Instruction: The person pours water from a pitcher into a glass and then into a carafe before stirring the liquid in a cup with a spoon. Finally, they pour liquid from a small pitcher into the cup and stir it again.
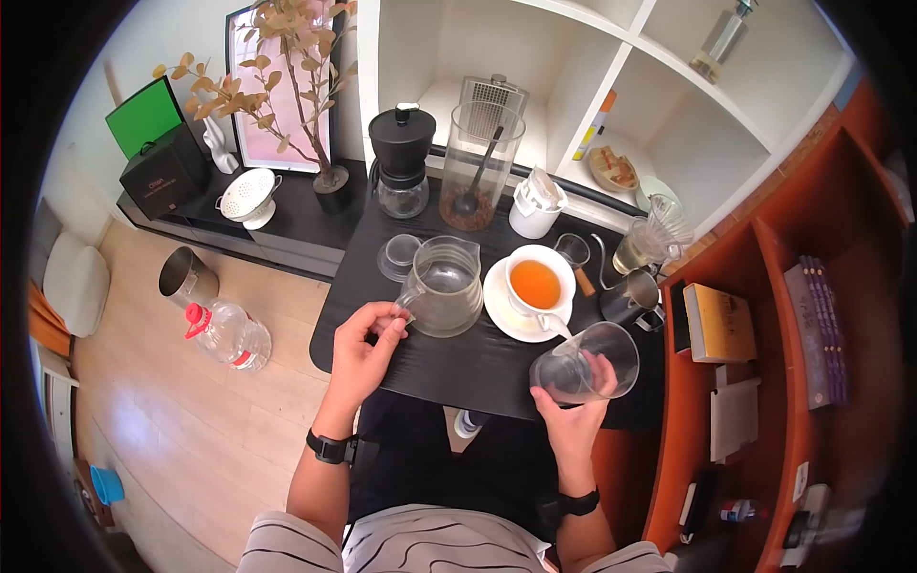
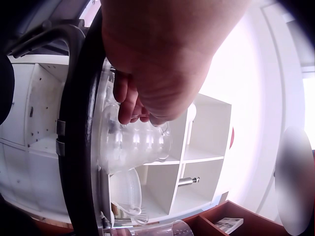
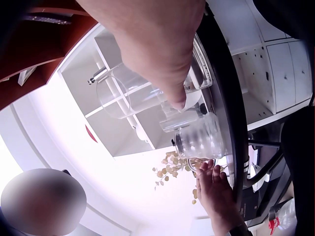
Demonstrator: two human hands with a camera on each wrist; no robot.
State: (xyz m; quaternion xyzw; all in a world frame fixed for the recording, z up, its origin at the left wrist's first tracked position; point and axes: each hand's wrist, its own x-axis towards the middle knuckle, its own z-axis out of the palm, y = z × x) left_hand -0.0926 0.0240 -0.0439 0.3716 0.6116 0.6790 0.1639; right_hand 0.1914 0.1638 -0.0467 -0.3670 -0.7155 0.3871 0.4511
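Observation:
My left hand [image 1: 363, 358] pinches the handle of a clear glass pitcher [image 1: 447, 304], which stands upright on the black table [image 1: 458, 374]. The pitcher [image 2: 140, 145] also shows below the fingers in the left wrist view. In my right hand [image 1: 573, 425] is a clear drinking glass [image 1: 565, 371], gripped from beneath near the table's front edge, its fingers visible through the wall. Between the hands stands a white teacup [image 1: 514, 256] of amber tea on a white saucer [image 1: 495, 320]. The cup's handle points toward the glass and partly overlaps it in the head view.
Behind the pitcher are a glass lid [image 1: 394, 260], a black hand grinder [image 1: 402, 143], a tall glass canister [image 1: 460, 172] with a scoop and a white mug [image 1: 532, 215]. At right stand a metal gooseneck pot [image 1: 628, 298] and a ribbed glass dripper [image 1: 666, 224].

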